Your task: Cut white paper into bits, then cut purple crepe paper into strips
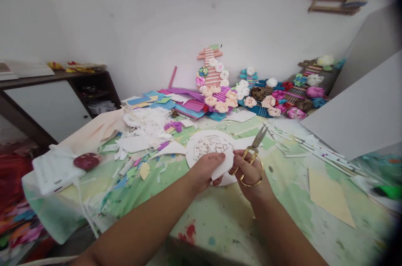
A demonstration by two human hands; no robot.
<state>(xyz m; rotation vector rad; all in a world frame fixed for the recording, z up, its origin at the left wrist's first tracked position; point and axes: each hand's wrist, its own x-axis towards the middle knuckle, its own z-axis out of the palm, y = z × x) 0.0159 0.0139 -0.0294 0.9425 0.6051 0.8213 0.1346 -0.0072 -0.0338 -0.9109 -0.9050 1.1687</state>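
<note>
Between the thumb and fingers of my left hand (205, 170) is a piece of white paper (226, 164). My right hand (253, 178) has gold-handled scissors (256, 142) in its grip, blades pointing up and away. The right fingertips are close to the paper's right edge; whether they touch it I cannot tell. Just beyond both hands lies a round white plate (190, 155) with many small cut white pieces (209, 144) in it. A pointed white paper strip (174, 148) lies left of the plate.
The table's green stained cover (213, 220) is strewn with scraps. A heap of white shreds (147, 121) and coloured sheets (188, 105) lie behind. Flower-decorated stick crafts (216, 78) lean at the wall. A red glue gun-like rounded object (87, 160) is left; a beige card (328, 197) is right.
</note>
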